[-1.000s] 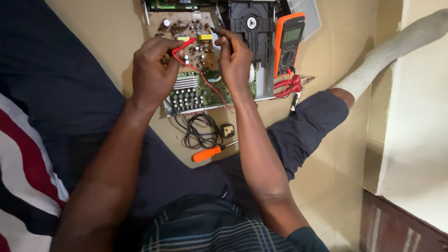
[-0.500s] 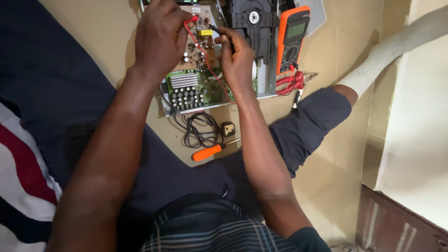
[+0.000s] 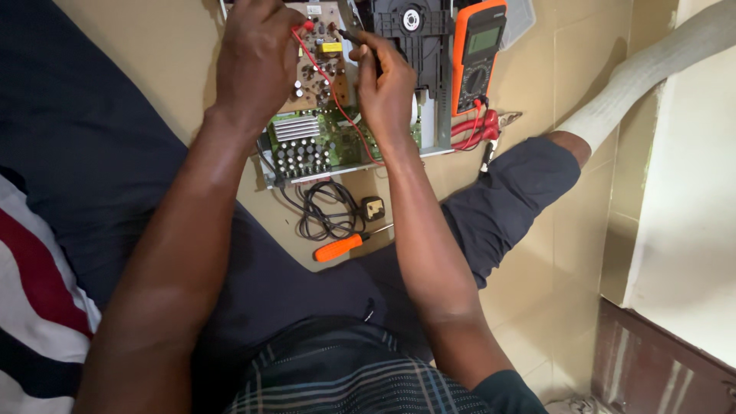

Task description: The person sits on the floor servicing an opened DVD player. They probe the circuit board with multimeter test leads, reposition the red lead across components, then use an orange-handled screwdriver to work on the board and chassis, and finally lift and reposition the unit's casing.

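On the tan tile floor [image 3: 153, 46], left hand [image 3: 257, 57] grips the red probe [image 3: 305, 26], right hand [image 3: 386, 80] the black probe [image 3: 351, 34], over the circuit board [image 3: 318, 134]; meter [image 3: 477, 54] at two o'clock.

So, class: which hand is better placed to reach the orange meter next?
Probably the right hand: it sits beside the orange meter, while the left hand, holding the red probe, is across the circuit board.

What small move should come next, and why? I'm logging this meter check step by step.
Probably a glance at the meter. The left hand holds the red probe on the board, and the right hand holds the black probe beside it. Both tips seem to touch the board, so a reading seems due; the screen is too small to tell.
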`<state>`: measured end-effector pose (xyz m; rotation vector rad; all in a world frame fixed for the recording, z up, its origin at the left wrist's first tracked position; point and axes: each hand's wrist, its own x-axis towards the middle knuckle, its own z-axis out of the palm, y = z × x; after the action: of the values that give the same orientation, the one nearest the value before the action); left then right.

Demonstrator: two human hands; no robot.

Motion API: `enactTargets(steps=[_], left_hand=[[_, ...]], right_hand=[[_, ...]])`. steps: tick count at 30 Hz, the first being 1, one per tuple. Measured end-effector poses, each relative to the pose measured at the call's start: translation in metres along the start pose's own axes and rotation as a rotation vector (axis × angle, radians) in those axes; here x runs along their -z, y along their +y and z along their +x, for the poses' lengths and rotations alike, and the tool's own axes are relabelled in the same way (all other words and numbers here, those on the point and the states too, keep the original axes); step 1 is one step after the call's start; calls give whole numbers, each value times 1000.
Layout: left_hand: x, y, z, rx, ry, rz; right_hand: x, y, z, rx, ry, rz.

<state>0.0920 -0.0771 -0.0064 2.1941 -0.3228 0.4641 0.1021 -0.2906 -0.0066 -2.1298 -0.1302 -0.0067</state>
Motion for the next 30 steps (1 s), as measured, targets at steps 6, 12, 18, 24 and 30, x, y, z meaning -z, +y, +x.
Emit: enactTargets(steps=[6, 12, 18, 24, 30], left_hand=[[-1, -3, -2, 8, -10, -19], [-1, -3, -3, 17, -1, -27], [0, -2, -4, 10, -2, -27], [1, -4, -4, 18, -11, -40], [0, -4, -4, 13, -6, -37]], right_hand=[[1, 1, -2, 0, -12, 99], [0, 2, -2, 0, -5, 54], [0, 4, -2, -11, -15, 41], [-2, 6, -2, -5, -9, 38], [-4, 9, -4, 8, -24, 47]])
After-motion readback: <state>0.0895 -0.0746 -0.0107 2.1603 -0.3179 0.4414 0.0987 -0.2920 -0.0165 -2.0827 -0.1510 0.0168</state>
